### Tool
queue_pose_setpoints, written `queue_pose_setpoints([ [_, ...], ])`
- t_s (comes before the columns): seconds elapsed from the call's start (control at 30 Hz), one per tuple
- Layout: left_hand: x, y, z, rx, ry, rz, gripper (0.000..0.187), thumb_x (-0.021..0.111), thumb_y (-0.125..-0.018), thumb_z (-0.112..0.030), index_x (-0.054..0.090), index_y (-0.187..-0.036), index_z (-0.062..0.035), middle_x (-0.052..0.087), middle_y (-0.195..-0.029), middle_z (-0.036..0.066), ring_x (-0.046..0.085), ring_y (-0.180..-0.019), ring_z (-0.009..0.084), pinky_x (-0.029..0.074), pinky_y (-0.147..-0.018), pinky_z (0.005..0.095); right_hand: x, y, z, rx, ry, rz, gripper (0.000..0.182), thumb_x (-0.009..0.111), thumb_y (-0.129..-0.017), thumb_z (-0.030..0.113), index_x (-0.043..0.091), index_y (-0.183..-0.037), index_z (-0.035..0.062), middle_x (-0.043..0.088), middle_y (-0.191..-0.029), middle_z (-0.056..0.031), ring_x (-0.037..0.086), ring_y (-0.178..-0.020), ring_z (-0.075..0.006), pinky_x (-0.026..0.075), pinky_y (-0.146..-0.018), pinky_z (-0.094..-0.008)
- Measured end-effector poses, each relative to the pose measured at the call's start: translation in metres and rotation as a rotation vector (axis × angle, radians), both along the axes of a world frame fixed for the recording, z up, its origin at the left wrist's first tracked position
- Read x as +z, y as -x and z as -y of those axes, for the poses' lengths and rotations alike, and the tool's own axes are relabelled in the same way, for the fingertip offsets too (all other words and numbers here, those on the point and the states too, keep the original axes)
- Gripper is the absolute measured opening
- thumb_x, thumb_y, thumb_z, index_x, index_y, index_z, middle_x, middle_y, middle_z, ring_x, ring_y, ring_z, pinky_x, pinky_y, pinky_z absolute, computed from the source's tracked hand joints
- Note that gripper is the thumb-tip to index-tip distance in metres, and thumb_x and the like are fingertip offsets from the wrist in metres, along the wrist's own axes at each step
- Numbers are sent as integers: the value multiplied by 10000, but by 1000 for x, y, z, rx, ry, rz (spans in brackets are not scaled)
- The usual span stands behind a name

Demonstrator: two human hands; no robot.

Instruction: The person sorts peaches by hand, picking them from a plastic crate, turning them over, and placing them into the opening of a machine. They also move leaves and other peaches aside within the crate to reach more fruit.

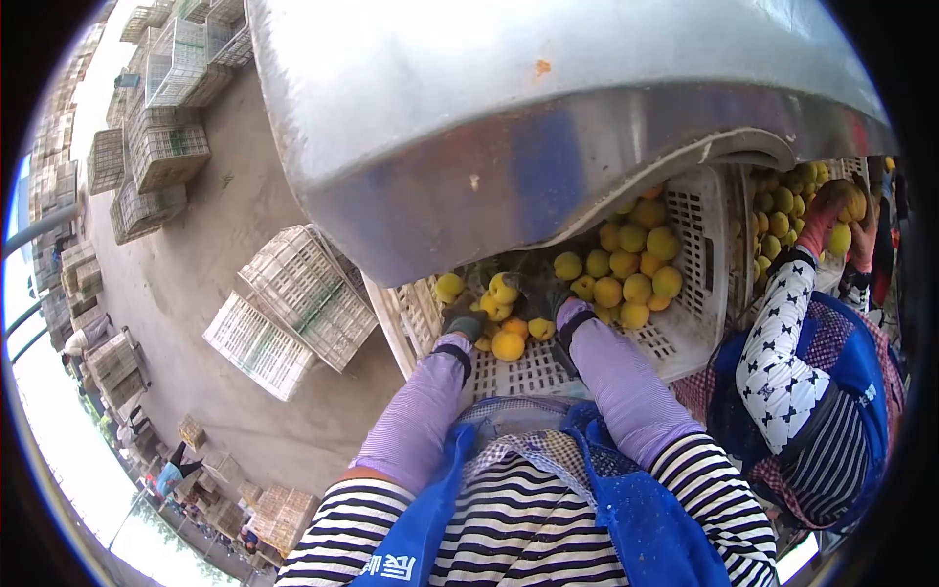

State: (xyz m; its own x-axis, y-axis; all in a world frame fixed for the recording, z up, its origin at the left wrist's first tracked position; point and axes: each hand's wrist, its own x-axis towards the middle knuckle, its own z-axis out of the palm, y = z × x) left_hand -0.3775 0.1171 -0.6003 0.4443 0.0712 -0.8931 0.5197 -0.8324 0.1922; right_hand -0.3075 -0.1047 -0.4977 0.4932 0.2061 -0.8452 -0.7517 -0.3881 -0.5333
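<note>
The metal hood (548, 59) hides the far side of the crate (701, 220) below it, where left hand (464, 317) and right hand (554, 301) look indistinct.

fruit (638, 288): yellow-orange | sleeves (416, 411): purple | shirt (523, 533): black-and-white stripes | apron (650, 509): blue | crate (533, 377): off-white

Fruit (636, 264) inside crate (696, 235)

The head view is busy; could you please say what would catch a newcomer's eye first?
Probably the silvery metal panel across the top. Next, the yellow-orange fruit in the white crate below, where the left hand and right hand reach in. A co-worker handles fruit at far right.
</note>
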Motion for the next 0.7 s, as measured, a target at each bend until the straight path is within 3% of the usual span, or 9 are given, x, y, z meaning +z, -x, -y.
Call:
queue_pose_setpoints([
  [0.03, -43, 7, -14, 481, 354, -125, 579, 633, -850, -444, 570, -1371, -201, 524, -1416, 163, 564, -1225, 375, 505, -942, 492, -6, 2, 3, -66, -55, 15, 865, 640, -840, 633, 450, -1411, 12, 403, -1461, -207, 425, -1339, -304, 364, -1111, -376],
  [0.13, 67, -40, 26, 859, 462, -397, 578, 581, -887, -479, 544, -1400, -216, 563, -1367, 88, 573, -1140, 343, 513, -872, 485, -30, 21, 4, -264, -229, 48, 695, 665, -880, 538, 548, -1297, -5, 574, -1318, -161, 583, -1195, -273, 456, -1045, -372],
  [0.17, 90, -48, 38, 876, 465, -371, 599, 553, -912, -547, 524, -1411, -217, 571, -1319, 62, 573, -1050, 317, 516, -835, 449, -35, 20, 4, -345, -332, 10, 702, 661, -887, 535, 537, -1322, -1, 584, -1310, -151, 596, -1179, -267, 466, -1038, -367],
  [0.27, 124, -48, 50, 938, 724, -254, 626, 548, -931, -598, 505, -1422, -212, 570, -1321, 64, 581, -1093, 288, 514, -840, 427, -20, 22, 14, -563, -653, -77, 683, 659, -905, 501, 527, -1363, 11, 592, -1312, -128, 600, -1168, -245, 466, -1041, -359],
  [0.33, 167, -59, 52, 860, 939, -262, 687, 546, -931, -642, 469, -1448, -196, 552, -1358, 69, 562, -1188, 251, 516, -931, 457, 58, 9, 21, -691, -910, -95, 615, 671, -913, 446, 554, -1340, 19, 568, -1350, -122, 553, -1212, -223, 424, -1075, -366],
  [0.43, 213, -68, 50, 757, 1303, -147, 761, 571, -915, -648, 438, -1465, -139, 527, -1420, 87, 509, -1317, 255, 477, -1052, 508, 156, -6, 28, -378, -763, 313, 704, 696, -887, 465, 509, -1392, 11, 564, -1362, -126, 537, -1247, -226, 408, -1099, -367],
  [0.53, 238, -69, 44, 929, 1701, -280, 807, 520, -925, -675, 421, -1451, -71, 476, -1465, 142, 462, -1362, 300, 364, -1151, 509, 220, -2, 28, -271, -773, 444, 808, 730, -846, 498, 468, -1430, 4, 557, -1376, -135, 528, -1269, -233, 391, -1115, -371],
  [0.57, 218, -65, 33, 1050, 1749, -357, 831, 513, -912, -699, 424, -1445, -69, 467, -1471, 163, 462, -1359, 324, 318, -1181, 517, 221, 0, 31, -280, -784, 423, 840, 768, -811, 483, 461, -1432, 8, 558, -1368, -138, 534, -1260, -233, 387, -1118, -370],
  [0.7, 248, -57, 19, 1065, 1801, -170, 842, 456, -914, -735, 426, -1436, -76, 467, -1459, 188, 472, -1340, 374, 418, -1107, 551, 265, 15, 25, -437, -678, 564, 799, 792, -823, 353, 434, -1450, 10, 544, -1369, -130, 536, -1255, -218, 443, -1059, -331],
])
